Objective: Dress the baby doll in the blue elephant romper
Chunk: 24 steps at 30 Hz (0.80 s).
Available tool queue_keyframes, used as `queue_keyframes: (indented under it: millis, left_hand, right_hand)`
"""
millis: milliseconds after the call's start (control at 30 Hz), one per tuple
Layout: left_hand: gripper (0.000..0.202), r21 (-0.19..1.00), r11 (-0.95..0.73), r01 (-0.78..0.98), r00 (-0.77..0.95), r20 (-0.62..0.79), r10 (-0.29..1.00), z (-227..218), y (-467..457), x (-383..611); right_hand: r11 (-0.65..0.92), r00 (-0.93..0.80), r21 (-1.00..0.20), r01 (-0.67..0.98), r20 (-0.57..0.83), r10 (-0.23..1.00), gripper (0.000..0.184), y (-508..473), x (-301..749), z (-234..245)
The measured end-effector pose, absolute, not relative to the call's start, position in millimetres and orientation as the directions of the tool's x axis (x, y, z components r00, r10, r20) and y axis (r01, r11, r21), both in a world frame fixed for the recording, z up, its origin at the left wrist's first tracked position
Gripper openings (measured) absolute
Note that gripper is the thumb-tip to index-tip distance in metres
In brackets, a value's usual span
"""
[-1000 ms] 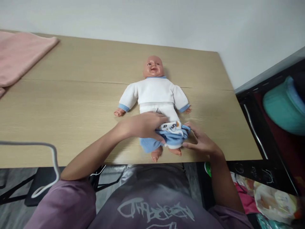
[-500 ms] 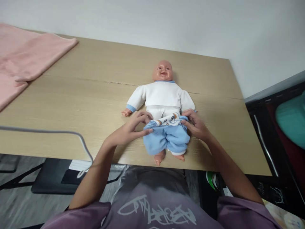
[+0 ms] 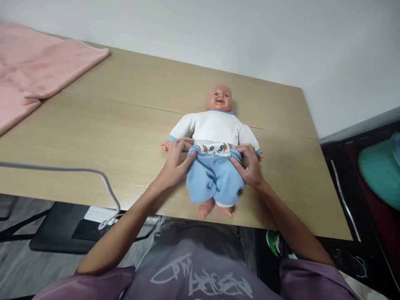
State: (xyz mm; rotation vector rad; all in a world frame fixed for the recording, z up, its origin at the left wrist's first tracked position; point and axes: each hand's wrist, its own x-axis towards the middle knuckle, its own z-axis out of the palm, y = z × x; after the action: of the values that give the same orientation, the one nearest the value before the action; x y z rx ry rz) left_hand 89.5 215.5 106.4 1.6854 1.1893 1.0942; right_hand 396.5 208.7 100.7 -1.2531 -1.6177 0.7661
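Note:
On the table lies a baby doll [image 3: 219, 98] on its back, head away from me and bare feet near the front edge. It wears a white sweater [image 3: 215, 127] with blue cuffs and light blue pants [image 3: 215, 175]. The waistband is folded over, showing a white printed inner side, and sits just below the sweater's hem. My left hand [image 3: 178, 160] is closed on the waistband at the left hip, thumb in front. At the right hip my right hand [image 3: 250, 166] pinches the other end of the waistband.
A pink blanket [image 3: 46, 66] covers the table's far left. A grey cable [image 3: 71, 168] crosses the view at left. Below the table's front edge stands a black seat [image 3: 56, 229] with a white item on it. A teal object [image 3: 381, 171] is at far right.
Both hands have pulled the pants upward; the waistband now covers most of the white area that showed below the sweater. The view has shifted slightly.

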Motion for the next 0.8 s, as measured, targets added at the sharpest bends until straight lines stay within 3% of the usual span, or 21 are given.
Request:
queue_keyframes:
  millis: [100,200,367,467,567,700,800]
  left_hand:
    - [0.042,0.966,-0.171,0.195,0.185,0.135,0.973,98,236,92]
    - [0.053,0.997,-0.019,0.069,0.127,0.010,0.992,89,259,99]
    - [0.049,0.997,-0.040,0.073,0.067,0.035,0.997,84,255,102]
    - [0.047,0.999,0.007,0.047,0.090,-0.011,0.996,78,242,99]
    - [0.052,0.994,0.070,-0.086,0.048,-0.066,0.997,72,243,98]
    - [0.064,0.943,0.143,-0.300,0.016,-0.145,0.989,74,257,101]
    - [0.057,0.956,0.115,-0.271,0.055,-0.104,0.993,80,260,99]
  right_hand:
    - [0.354,-0.055,-0.810,0.468,0.373,0.926,0.022,216,388,108]
    - [0.268,0.047,-0.858,0.438,0.319,0.946,0.029,232,378,103]
    - [0.192,0.160,-0.881,0.433,0.285,0.945,0.041,232,386,78]
    - [0.053,0.141,-0.977,0.207,0.083,0.987,0.043,217,397,69]
    - [-0.109,0.101,-0.993,-0.049,-0.113,0.988,0.050,213,399,70]
    - [-0.113,0.033,-0.985,-0.133,-0.118,0.992,0.062,227,393,76]
    - [-0.057,0.030,-0.991,-0.121,-0.061,0.998,0.065,232,395,76]
